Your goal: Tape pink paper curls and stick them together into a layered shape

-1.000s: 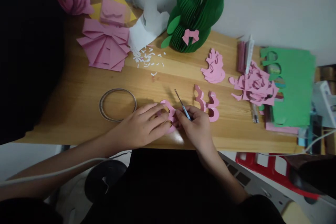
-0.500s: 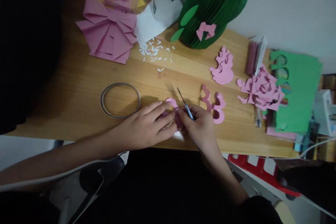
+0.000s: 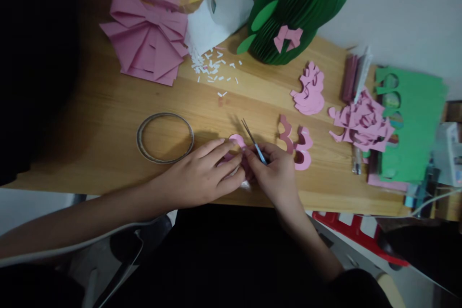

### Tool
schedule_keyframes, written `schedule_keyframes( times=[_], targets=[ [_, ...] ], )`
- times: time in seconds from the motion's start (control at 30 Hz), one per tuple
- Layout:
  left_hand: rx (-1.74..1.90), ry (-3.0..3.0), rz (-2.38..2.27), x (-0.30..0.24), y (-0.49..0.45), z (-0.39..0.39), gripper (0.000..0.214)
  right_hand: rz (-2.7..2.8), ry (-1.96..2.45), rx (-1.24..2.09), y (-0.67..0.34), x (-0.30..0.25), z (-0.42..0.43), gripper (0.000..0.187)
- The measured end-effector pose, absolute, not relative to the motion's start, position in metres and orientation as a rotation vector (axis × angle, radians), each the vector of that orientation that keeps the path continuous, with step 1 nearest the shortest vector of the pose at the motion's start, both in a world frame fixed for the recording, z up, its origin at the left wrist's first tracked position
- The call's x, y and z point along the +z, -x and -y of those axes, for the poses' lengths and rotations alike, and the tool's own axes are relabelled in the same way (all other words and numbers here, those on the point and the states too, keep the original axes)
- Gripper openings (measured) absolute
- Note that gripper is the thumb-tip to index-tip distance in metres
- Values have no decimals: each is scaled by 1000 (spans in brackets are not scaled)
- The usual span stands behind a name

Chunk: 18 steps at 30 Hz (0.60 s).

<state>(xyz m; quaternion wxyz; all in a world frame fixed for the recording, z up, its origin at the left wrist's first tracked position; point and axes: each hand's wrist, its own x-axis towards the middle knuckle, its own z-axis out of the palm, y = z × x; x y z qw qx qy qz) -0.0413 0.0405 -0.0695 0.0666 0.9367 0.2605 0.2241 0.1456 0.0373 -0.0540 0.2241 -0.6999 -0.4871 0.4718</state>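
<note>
Pinched between our right hand (image 3: 276, 175) fingers, the tweezers (image 3: 253, 141) angle up and left, tips away from us. Our left hand (image 3: 200, 175) presses closed on the pink paper piece (image 3: 236, 142), which lies on the worktop (image 3: 108, 120) between both hands (touching both). Both wrists rest low at the near edge; a tape ring (image 3: 165, 137) sits just left.

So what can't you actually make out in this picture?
- Small pink paper cutout: head view, mostly hidden under the left hand and right hand.
- Thin blue-handled metal tool: too small to identify; handle hidden in the right hand.
- Green ribbed paper figure: top cut off by the frame's upper edge.
</note>
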Motion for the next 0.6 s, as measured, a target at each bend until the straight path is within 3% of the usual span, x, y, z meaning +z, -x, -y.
schedule_keyframes(
  times=[0.3,0.6],
  targets=[
    [679,-2783,-762,-70,42,-41,25,1501,2037,1036,-140,-49,-45,15],
    [650,-2793,-768,-72,44,-41,25,1489,2111,1038,-143,-48,-46,23]
  ],
)
